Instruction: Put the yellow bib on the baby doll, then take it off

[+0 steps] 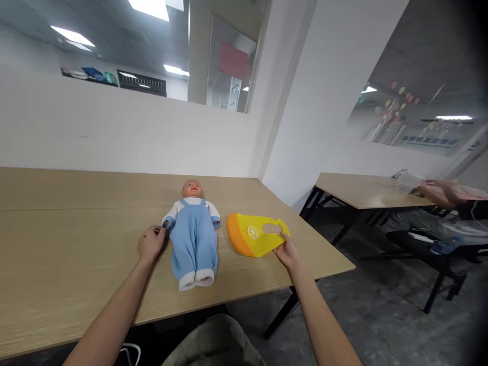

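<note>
A baby doll [193,234] in light blue overalls and a white top lies on its back on the table, head toward the wall. Beside its cuff on the left is my left hand [151,243], fingers curled in and closed at the doll's small hand. A yellow silicone bib [257,234] with an orange pocket and a citrus slice print lies to the right of the doll. My right hand [286,251] grips the bib's edge near the neck strap, thumb on top, fingers partly hidden underneath.
The wooden table [76,254] meets a white wall at the back and ends at a corner on the right. Across a gap stands a second table [351,190], where another person's arm [442,193] rests. A black chair [427,244] holds some items.
</note>
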Motion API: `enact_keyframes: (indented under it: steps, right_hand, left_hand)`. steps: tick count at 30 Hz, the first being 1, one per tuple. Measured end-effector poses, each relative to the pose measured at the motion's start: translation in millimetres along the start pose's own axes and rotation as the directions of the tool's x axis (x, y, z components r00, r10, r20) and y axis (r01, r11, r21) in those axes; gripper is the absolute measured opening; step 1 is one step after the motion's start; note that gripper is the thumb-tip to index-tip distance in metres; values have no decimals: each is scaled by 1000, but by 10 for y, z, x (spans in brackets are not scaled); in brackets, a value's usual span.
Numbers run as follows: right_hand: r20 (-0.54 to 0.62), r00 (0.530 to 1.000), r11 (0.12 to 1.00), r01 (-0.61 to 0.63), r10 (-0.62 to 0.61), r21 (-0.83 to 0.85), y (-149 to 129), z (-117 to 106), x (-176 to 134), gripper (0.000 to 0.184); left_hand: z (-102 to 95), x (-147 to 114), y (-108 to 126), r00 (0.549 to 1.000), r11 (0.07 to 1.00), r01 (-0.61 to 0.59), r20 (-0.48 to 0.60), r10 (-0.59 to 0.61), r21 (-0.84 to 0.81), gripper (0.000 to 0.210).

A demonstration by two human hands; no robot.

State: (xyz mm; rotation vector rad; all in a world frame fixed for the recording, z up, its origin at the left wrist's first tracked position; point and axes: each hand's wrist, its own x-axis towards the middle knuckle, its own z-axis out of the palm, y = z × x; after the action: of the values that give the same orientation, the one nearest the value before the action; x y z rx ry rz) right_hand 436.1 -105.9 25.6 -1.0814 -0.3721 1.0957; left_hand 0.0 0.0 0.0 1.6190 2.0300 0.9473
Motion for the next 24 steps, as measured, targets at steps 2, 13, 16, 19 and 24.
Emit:
enact_keyframes:
  steps: [2,13,16,19,24]
  right_hand:
    - [8,1000,1000,5,-5,8,30,41,76,16]
    - [172,984,984,13,-44,176,-147,551,73,18]
    - [263,960,988,60,-95,140,-339,916,-89,17]
    - [352,929,992,93,-117,83,-521,1267,-271,13]
    - [544,836,995,102,-73,-22,-730,1712,-642,19]
  left_hand:
    - [15,4,-12,1000,999,-6,9,6,42,34]
    - [26,-19,-37,999,998,-33,20,32,61,24]
    - [13,-44,-38,999,997,-50,16,49,57,22]
    - [-10,-73,-27,998,998,-54,16,53,41,21]
    - [-64,-178,38,999,988,-22,-29,18,-152,21]
